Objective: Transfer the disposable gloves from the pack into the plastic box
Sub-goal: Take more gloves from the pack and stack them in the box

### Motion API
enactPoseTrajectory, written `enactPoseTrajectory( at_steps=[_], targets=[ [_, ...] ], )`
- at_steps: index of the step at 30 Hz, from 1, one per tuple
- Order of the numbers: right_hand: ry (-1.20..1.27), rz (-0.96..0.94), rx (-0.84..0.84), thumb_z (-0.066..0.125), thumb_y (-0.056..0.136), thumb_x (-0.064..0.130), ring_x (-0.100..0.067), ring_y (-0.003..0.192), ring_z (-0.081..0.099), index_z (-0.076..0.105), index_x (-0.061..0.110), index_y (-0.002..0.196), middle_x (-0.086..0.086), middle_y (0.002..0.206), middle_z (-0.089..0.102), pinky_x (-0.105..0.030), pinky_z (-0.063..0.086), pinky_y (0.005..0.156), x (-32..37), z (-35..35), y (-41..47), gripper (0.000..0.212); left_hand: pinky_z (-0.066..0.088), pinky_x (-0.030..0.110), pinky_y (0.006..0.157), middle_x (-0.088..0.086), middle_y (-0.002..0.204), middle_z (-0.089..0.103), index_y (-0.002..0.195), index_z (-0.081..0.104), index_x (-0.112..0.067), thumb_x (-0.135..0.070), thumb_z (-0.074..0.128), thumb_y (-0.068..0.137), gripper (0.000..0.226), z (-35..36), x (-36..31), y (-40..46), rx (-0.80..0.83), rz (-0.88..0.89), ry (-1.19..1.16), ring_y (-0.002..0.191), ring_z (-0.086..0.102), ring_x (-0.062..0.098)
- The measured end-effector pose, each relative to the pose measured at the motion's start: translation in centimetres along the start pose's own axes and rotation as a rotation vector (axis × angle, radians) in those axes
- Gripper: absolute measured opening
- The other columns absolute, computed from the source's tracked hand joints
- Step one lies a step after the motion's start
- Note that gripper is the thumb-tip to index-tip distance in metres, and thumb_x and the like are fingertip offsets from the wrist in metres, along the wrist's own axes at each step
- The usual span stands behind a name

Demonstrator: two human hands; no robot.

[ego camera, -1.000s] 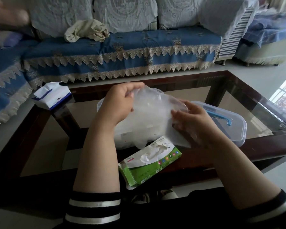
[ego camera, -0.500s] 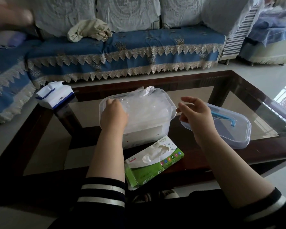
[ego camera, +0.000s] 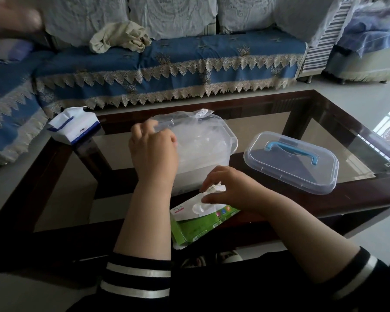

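A clear plastic box (ego camera: 225,140) stands on the glass table, with thin translucent disposable gloves (ego camera: 196,134) piled inside and spilling over its far rim. My left hand (ego camera: 153,152) is over the box's left side, fingers curled on the gloves there. The green and white glove pack (ego camera: 196,224) lies flat at the table's near edge. My right hand (ego camera: 230,190) is over the pack's opening, and its fingertips pinch a crumpled bit of glove (ego camera: 216,189) coming out of the opening.
The box's clear lid (ego camera: 290,163) with a blue handle lies to the right on the table. A white and blue tissue pack (ego camera: 73,127) sits at the table's far left corner. A blue sofa (ego camera: 167,64) runs behind the dark-framed glass table (ego camera: 324,122).
Both hands lowered a bunch of gloves into the box. My right hand then left the box and came down to the pack, where it now pinches a glove. My left hand stayed on the gloves.
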State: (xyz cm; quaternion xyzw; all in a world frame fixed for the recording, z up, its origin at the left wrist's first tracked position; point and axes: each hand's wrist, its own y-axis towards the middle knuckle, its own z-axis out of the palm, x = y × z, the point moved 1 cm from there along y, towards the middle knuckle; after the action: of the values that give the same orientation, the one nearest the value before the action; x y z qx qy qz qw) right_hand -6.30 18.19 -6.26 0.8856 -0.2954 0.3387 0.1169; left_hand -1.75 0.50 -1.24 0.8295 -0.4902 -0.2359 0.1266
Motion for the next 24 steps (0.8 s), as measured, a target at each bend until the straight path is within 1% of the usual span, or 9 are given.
enactPoseTrajectory(
  at_steps=[3, 5, 7, 11, 14, 16, 18, 21, 24],
  targets=[
    [-0.117, -0.013, 0.056, 0.075, 0.079, 0.036, -0.004, 0.106, 0.044, 0.069, 0.031, 0.101, 0.013, 0.113, 0.053, -0.022, 0.039, 0.090, -0.4, 1.3, 0.4, 0.023, 0.038, 0.035, 0.091, 0.003, 0.122, 0.058, 0.101, 0.068, -0.020, -0.027, 0.060, 0.094, 0.012, -0.1, -0.6, -1.4, 0.035, 0.063, -0.040, 0.116, 0.044, 0.027],
    [-0.081, -0.031, 0.000, 0.073, 0.080, 0.037, -0.003, 0.098, 0.051, 0.069, 0.028, 0.097, 0.013, 0.105, 0.057, -0.027, 0.045, 0.087, 0.0, 1.8, 0.5, 0.020, 0.038, 0.036, 0.095, 0.002, 0.129, 0.056, 0.108, 0.067, -0.020, -0.024, 0.059, 0.095, 0.016, 0.3, -0.1, -1.7, 0.096, 0.066, -0.035, 0.122, 0.042, 0.027],
    [-0.013, -0.076, -0.135, 0.069, 0.084, 0.039, -0.002, 0.083, 0.057, 0.067, 0.025, 0.090, 0.013, 0.091, 0.062, -0.031, 0.051, 0.078, 1.1, 1.8, 0.2, 0.015, 0.036, 0.040, 0.101, 0.004, 0.138, 0.050, 0.104, 0.068, -0.019, -0.014, 0.055, 0.093, 0.017, 0.6, 0.9, -1.5, 0.107, 0.043, -0.044, 0.129, 0.037, 0.029],
    [-0.047, -0.225, -0.496, 0.056, 0.089, 0.039, -0.001, 0.073, 0.057, 0.065, 0.023, 0.092, 0.014, 0.089, 0.062, -0.031, 0.053, 0.064, 3.5, 0.4, 0.5, 0.019, 0.041, 0.043, 0.102, 0.006, 0.141, 0.044, 0.105, 0.063, -0.018, -0.008, 0.051, 0.093, 0.020, -0.1, 2.6, -0.6, 0.026, -0.175, -0.163, 0.129, 0.038, 0.029],
    [-0.076, -0.174, -0.596, 0.061, 0.091, 0.031, -0.005, 0.089, 0.058, 0.064, 0.021, 0.109, 0.008, 0.107, 0.063, -0.032, 0.054, 0.077, 4.7, -1.4, 3.0, 0.021, 0.049, 0.047, 0.093, 0.011, 0.134, 0.046, 0.122, 0.049, -0.016, -0.018, 0.054, 0.093, 0.029, -0.1, 3.6, -0.2, 0.057, -0.363, -0.311, 0.120, 0.047, 0.031],
    [-0.197, -0.104, -0.497, 0.061, 0.091, 0.037, -0.012, 0.118, 0.051, 0.058, 0.022, 0.125, 0.005, 0.130, 0.057, -0.031, 0.045, 0.096, 5.6, -2.1, 5.7, 0.038, 0.050, 0.046, 0.091, 0.012, 0.140, 0.042, 0.139, 0.034, -0.017, -0.024, 0.053, 0.095, 0.049, 0.2, 4.0, -0.1, 0.192, -0.481, -0.419, 0.120, 0.049, 0.032],
    [-0.337, -0.078, -0.344, 0.060, 0.090, 0.045, -0.017, 0.138, 0.032, 0.044, 0.024, 0.140, 0.003, 0.149, 0.040, -0.036, 0.032, 0.111, 6.4, -2.0, 8.8, 0.057, 0.051, 0.042, 0.087, 0.013, 0.142, 0.041, 0.148, 0.020, -0.018, -0.024, 0.052, 0.096, 0.061, 0.4, 4.1, -0.1, 0.338, -0.563, -0.500, 0.114, 0.053, 0.031],
    [-0.428, -0.014, -0.084, 0.064, 0.085, 0.051, -0.022, 0.148, 0.003, 0.016, 0.023, 0.153, 0.000, 0.161, 0.007, -0.044, 0.009, 0.120, 6.6, -1.4, 12.8, 0.088, 0.054, 0.041, 0.083, 0.011, 0.139, 0.046, 0.151, 0.014, -0.023, -0.013, 0.048, 0.097, 0.065, 0.5, 3.8, -0.1, 0.384, -0.582, -0.600, 0.100, 0.055, 0.026],
    [-0.515, 0.086, 0.072, 0.066, 0.083, 0.051, -0.025, 0.147, -0.010, -0.001, 0.016, 0.153, -0.003, 0.161, -0.008, -0.048, 0.000, 0.119, 5.4, -0.7, 15.2, 0.103, 0.048, 0.040, 0.089, 0.010, 0.148, 0.038, 0.153, 0.011, -0.027, -0.003, 0.043, 0.097, 0.068, 0.6, 3.9, 0.1, 0.337, -0.587, -0.605, 0.119, 0.050, 0.032]
  ],
)
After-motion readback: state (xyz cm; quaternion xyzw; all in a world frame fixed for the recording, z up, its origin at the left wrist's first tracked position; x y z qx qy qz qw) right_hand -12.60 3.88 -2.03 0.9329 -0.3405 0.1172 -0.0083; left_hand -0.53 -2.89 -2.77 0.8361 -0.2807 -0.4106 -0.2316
